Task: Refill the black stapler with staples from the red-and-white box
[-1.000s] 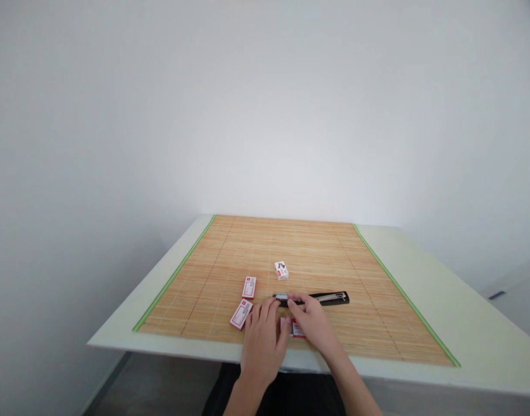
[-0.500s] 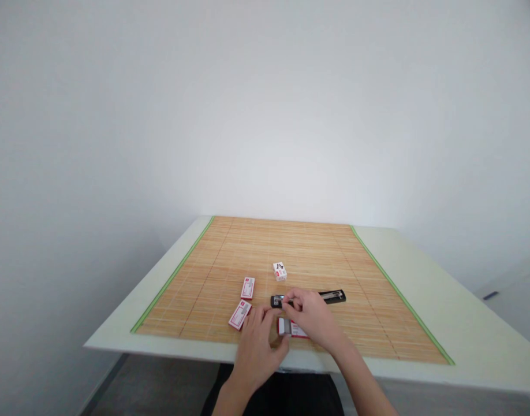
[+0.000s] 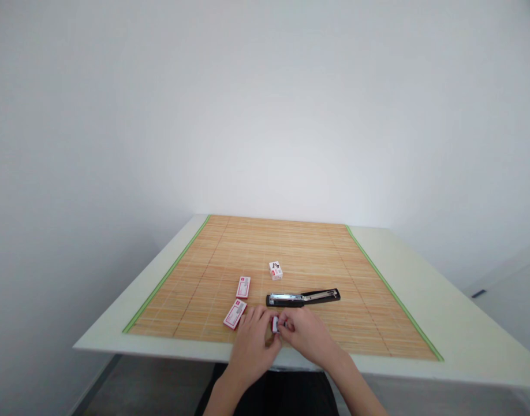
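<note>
My left hand (image 3: 253, 341) and my right hand (image 3: 307, 337) meet at the near edge of the bamboo mat (image 3: 291, 254), fingers curled together around a small red and white staple box (image 3: 275, 323) that shows between the fingertips. Just beyond them a black stapler (image 3: 302, 298) lies opened flat on the mat, its metal channel facing up, with nobody touching it.
Two more red and white staple boxes (image 3: 243, 286) (image 3: 234, 315) lie left of the hands. A small white box (image 3: 275, 270) stands further back. The mat covers a pale table (image 3: 464, 323) against white walls, and the table's near edge runs under my wrists.
My right hand has left the stapler and come back toward me. Both hands now close on the staple box at the mat's near edge. The stapler lies uncovered.
</note>
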The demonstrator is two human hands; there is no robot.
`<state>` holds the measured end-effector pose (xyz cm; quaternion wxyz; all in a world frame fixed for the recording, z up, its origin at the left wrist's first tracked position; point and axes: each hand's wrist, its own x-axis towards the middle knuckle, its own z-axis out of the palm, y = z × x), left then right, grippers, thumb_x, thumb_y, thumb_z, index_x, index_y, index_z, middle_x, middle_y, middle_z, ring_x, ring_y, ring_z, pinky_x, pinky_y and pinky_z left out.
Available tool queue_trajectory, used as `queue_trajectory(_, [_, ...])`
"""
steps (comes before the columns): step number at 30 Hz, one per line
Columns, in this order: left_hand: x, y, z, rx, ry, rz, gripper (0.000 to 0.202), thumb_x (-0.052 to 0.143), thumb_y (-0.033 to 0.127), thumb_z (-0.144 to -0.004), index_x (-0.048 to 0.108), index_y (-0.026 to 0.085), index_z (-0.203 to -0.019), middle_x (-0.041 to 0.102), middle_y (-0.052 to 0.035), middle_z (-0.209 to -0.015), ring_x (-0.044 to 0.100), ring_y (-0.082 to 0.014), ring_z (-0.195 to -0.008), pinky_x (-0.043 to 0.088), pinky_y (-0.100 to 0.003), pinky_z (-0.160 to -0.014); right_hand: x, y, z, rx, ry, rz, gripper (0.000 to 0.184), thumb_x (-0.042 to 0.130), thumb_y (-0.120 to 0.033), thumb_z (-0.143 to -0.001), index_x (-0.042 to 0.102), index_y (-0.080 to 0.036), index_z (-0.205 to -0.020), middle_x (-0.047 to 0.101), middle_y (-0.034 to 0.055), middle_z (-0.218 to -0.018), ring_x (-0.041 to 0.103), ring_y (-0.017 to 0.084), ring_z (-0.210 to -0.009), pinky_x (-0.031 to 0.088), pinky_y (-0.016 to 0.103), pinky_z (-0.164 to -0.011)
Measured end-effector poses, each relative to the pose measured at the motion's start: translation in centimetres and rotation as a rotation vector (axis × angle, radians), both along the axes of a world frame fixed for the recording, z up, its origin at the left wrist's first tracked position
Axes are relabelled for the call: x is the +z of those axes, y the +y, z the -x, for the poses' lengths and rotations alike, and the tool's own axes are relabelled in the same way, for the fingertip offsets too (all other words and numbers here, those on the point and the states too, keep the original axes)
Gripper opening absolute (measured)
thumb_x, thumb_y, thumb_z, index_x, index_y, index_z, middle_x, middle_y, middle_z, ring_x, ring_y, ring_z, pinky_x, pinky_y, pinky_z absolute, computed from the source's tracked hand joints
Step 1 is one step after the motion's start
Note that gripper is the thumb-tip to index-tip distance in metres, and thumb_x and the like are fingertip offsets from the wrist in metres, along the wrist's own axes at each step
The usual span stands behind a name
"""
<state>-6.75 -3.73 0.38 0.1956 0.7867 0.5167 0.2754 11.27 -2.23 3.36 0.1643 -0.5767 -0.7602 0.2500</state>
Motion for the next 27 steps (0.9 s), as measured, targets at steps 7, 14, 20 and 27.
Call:
queue_trajectory(7, [0.1, 0.0, -0.2, 0.019, 0.008, -0.004, 0.029, 0.06, 0.018, -0.08, 0.063, 0.028, -0.107, 0.062, -0.003, -0.11, 0.054, -0.0255, -0.108, 0.04, -0.038, -0.095, 0.3, -0.3, 0.0, -0.012, 0.007, -0.033, 0.015, 0.061, -0.024, -0.09, 0.073, -0.023, -0.082, 0.071, -0.0003, -0.073, 0.06, 0.015, -0.069, 0.028, 0.025, -0.06])
queue_trajectory(14, [0.0, 0.0, 0.1, 0.007, -0.032, -0.004, 0.037, 0.059, 0.018, -0.081, 0.062, 0.028, -0.117, 0.064, -0.0027, -0.114, 0.055, -0.0254, -0.11, 0.041, -0.039, -0.096, 0.2, -1.7, -5.0, -0.191, 0.037, -0.034, 0.025, 0.057, -0.042, -0.097, 0.069, -0.025, -0.11, 0.06, -0.0037, -0.064, 0.056, 0.016, -0.061, 0.028, 0.027, -0.058])
queue_trajectory(20, [0.2, -0.4, -0.4, 0.009, -0.015, -0.01, 0.043, 0.059, 0.018, -0.081, 0.064, 0.031, -0.122, 0.068, -0.0013, -0.106, 0.058, -0.025, -0.103, 0.042, -0.039, -0.093, -1.5, -2.8, -7.6, -0.112, 0.152, 0.062, 0.037, 0.073, -0.028, -0.081, 0.066, -0.024, -0.118, 0.068, -0.0021, -0.083, 0.061, 0.017, -0.072, 0.039, 0.026, -0.065])
queue_trajectory(27, [0.3, -0.6, -0.3, -0.024, 0.009, -0.008, 0.041, 0.062, 0.024, -0.084, 0.065, 0.032, -0.124, 0.068, -0.0031, -0.114, 0.059, -0.0275, -0.107, 0.044, -0.043, -0.097, -2.4, -2.3, -3.6, -0.096, 0.235, 0.033, 0.026, 0.069, -0.02, -0.08, 0.068, -0.023, -0.107, 0.067, -0.0019, -0.081, 0.06, 0.016, -0.071, 0.04, 0.026, -0.065])
